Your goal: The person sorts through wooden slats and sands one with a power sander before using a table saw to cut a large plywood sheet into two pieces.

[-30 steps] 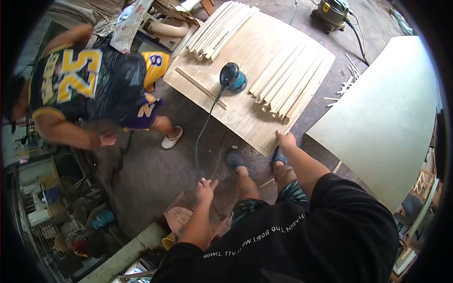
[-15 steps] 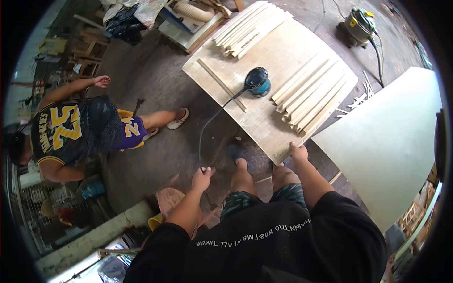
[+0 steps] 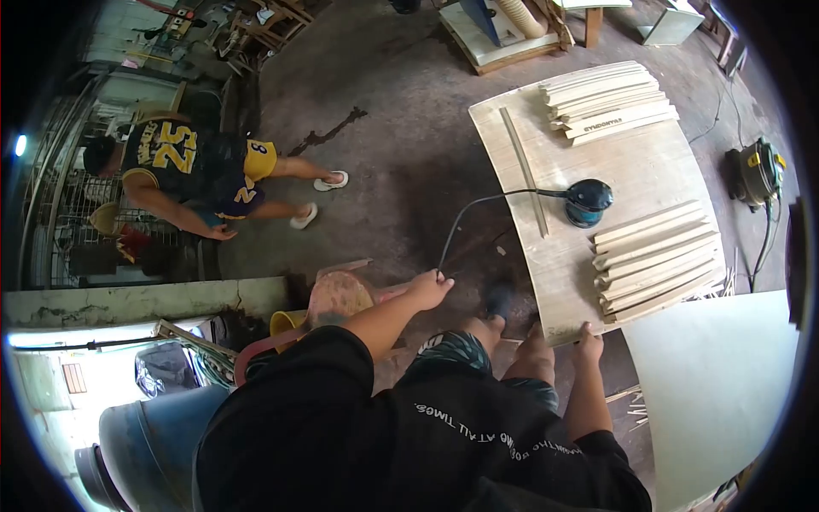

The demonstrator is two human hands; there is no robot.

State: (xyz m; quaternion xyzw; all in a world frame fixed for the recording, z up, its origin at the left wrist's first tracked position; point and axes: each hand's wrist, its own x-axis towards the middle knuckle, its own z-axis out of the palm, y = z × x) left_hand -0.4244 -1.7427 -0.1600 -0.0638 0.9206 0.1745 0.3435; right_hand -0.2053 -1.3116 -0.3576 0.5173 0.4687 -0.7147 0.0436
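Observation:
My left hand (image 3: 432, 289) is closed around the black power cord (image 3: 461, 215), to the left of the plywood-topped table. The cord runs up to a blue and black sander (image 3: 589, 202), which rests on the tabletop (image 3: 559, 264). At the near corner of that top, my right hand (image 3: 589, 340) grips the edge, thumb above and the other fingers mostly hidden below. A row of pale wooden strips (image 3: 657, 264) lies close to the right hand. One single strip (image 3: 522, 166) lies along the left side, crossed by the cord.
More wooden strips (image 3: 607, 101) lie at the table's far end. A large pale panel (image 3: 717, 375) stands to the right, and a shop vacuum (image 3: 758, 173) beyond. Another person (image 3: 183, 166) walks at the left. A round-topped stool (image 3: 339, 295) and blue barrel (image 3: 162, 444) are left of me.
My view has turned left, so the table appears farther right. The other person has taken a step. Both hands keep their holds, and the sander stays on the tabletop.

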